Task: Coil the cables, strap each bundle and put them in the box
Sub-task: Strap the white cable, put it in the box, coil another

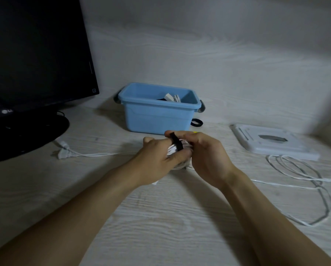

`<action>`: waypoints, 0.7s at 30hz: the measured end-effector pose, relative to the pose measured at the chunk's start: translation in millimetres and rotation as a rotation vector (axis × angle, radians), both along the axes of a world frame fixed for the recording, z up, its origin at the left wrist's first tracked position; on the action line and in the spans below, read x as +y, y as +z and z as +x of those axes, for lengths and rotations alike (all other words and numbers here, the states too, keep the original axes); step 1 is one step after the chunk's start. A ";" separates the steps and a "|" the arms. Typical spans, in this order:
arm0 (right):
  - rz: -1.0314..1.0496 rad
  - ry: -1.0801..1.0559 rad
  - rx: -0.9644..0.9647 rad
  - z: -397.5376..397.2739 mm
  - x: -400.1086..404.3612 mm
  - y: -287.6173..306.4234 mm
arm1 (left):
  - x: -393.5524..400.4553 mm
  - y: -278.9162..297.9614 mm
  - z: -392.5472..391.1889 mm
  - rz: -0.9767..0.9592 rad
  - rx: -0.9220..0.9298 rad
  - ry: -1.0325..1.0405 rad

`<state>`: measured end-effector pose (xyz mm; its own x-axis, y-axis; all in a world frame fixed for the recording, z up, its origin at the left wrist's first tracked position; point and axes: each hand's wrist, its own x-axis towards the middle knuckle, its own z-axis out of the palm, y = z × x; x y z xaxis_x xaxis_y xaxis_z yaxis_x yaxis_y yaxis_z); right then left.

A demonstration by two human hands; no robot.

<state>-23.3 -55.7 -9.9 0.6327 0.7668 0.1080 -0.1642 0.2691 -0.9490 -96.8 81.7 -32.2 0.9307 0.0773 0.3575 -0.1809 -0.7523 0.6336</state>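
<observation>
A coiled white cable bundle (175, 150) is held just above the pale wood-grain desk (160, 217), near the middle of the view and just in front of the blue plastic box (157, 116). The left hand (157, 160) is curled round the bundle from the left, so that the loops are kept pressed together. A black strap (176, 144), flat and matte, is laid across the top of the coil; its far end is pinched by the fingers of the right hand (205, 150), apparently so that it can be pulled round and fastened. How far the strap is closed cannot be told.

From the bundle a thin white lead is trailed left to a white plug (64, 150) lying on the desk, so this coil is judged not fully wound in. The box, rectangular with rounded corners and grey side handles, already holds something white and black. A spare black strap loop (196, 122) is left beside its right wall. A second white cable (304, 181) lies loose in open loops at the right, near a flat white device (272, 141). A black monitor (36, 54) stands at the far left.
</observation>
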 end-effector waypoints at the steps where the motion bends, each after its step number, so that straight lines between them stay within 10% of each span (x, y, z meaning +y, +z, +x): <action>1: 0.000 -0.015 -0.025 1.0 -1.0 -0.8 | -3.8 -2.2 0.5 -0.036 -0.051 0.016; 12: -0.013 -0.036 -0.355 13.4 -5.0 -15.6 | -6.4 2.3 4.6 -0.471 -0.143 0.222; 21: 0.046 -0.095 -0.521 18.1 -8.2 -14.1 | 7.0 11.7 5.7 -0.837 0.035 0.009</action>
<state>-5.2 -63.8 -24.0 0.5530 0.6955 0.4587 0.3527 0.3033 -0.8852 -91.1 88.8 -20.5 0.9383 0.3116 0.1498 -0.1471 -0.0323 0.9886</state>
